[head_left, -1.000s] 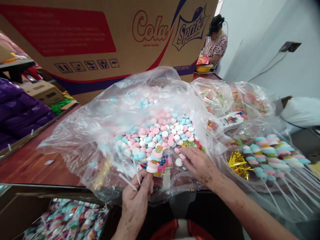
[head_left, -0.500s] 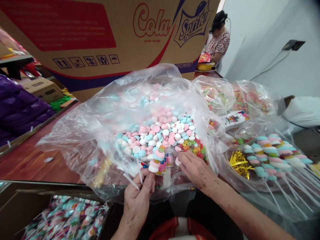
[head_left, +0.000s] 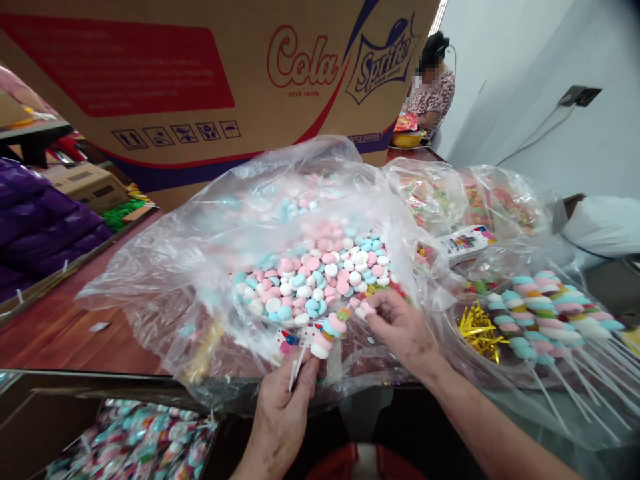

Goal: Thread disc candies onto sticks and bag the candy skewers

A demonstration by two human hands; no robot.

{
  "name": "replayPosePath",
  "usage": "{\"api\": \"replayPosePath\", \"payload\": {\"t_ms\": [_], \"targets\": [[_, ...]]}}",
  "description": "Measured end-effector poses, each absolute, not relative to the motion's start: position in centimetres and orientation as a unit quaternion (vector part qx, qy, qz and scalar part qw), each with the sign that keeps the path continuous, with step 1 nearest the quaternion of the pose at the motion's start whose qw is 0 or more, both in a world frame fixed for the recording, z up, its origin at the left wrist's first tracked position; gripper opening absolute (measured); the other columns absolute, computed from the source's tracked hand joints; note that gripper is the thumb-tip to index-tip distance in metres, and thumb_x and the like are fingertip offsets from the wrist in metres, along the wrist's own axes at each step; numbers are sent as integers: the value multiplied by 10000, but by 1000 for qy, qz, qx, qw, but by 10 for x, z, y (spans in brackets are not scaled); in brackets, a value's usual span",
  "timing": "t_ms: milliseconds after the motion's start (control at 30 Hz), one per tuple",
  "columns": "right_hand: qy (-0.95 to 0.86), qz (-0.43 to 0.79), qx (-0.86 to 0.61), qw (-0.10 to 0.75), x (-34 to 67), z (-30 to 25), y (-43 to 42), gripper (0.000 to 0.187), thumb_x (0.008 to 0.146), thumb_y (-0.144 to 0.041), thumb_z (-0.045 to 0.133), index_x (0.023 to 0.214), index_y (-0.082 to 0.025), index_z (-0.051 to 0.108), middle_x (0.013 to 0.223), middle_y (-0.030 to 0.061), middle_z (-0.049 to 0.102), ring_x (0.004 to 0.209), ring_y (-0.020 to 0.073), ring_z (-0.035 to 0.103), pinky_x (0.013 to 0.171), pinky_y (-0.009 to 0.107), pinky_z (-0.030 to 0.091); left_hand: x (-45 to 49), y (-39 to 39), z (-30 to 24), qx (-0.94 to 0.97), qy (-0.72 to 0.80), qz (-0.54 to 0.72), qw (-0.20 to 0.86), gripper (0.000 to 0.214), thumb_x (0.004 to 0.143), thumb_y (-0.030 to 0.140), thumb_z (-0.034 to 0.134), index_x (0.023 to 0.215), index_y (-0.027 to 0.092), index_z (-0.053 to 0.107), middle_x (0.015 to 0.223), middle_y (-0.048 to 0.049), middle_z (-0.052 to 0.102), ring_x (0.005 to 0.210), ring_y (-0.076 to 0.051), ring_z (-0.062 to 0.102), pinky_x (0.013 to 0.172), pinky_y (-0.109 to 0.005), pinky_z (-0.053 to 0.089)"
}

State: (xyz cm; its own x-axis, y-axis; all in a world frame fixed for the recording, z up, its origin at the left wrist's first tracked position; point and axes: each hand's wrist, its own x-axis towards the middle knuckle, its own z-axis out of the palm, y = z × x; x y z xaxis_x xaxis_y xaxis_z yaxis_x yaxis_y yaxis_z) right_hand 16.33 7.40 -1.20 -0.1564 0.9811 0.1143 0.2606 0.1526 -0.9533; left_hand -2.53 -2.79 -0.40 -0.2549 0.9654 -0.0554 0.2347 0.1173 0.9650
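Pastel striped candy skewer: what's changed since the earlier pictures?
The left hand has shifted the pastel striped candy skewer rightward, leaning more toward the right hand, which now pinches a round pink candy. The shiny gold ties and brown cardboard carton stayed put.

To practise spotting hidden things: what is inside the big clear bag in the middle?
Pink, white and light-blue sweets show in the open front of the bag. Farther back, they blur under its cloudy plastic; anything beneath the top layer is covered.
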Motion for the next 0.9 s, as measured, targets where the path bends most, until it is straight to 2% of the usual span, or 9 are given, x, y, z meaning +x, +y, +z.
{"api": "replayPosePath", "payload": {"t_ms": [100,233,600,767,900], "targets": [[-420,610,-453,498,160,-1,80,209,677,-273,730,774,-192,563,714,-34,597,629,114,548,575,232,442,-24,-28,-3,494,631,441,404,288,853,400,590,666,188,642,556,31,458,533,-133,403,520,-225,308],[-319,689,-405,510,154,7,80,275,594,-269,793,748,-178,584,768,-7,637,722,140,597,635,256,485,-23,-28,-4,513,632,418,404,298,857,386,577,634,193,616,557,30,464,533,-134,395,518,-220,308],[-320,657,-408,547,147,7,75,280,570,-251,809,744,-181,602,726,-25,628,654,113,575,581,221,476,-20,-26,-9,490,655,420,394,300,835,408,599,623,198,622,556,23,494,525,-137,388,515,-222,306],[-425,627,-400,516,151,1,73,203,719,-288,741,818,-196,589,735,-31,639,649,111,573,601,224,448,-14,-27,-7,480,652,447,379,302,845,381,591,607,195,589,534,36,454,513,-127,364,501,-221,290],[-562,551,-402,468,159,-2,74,123,820,-278,653,884,-189,597,787,-7,646,693,124,569,643,247,443,-7,-28,-3,469,648,455,392,311,842,370,591,589,193,551,537,43,428,519,-123,366,502,-221,287]]}}
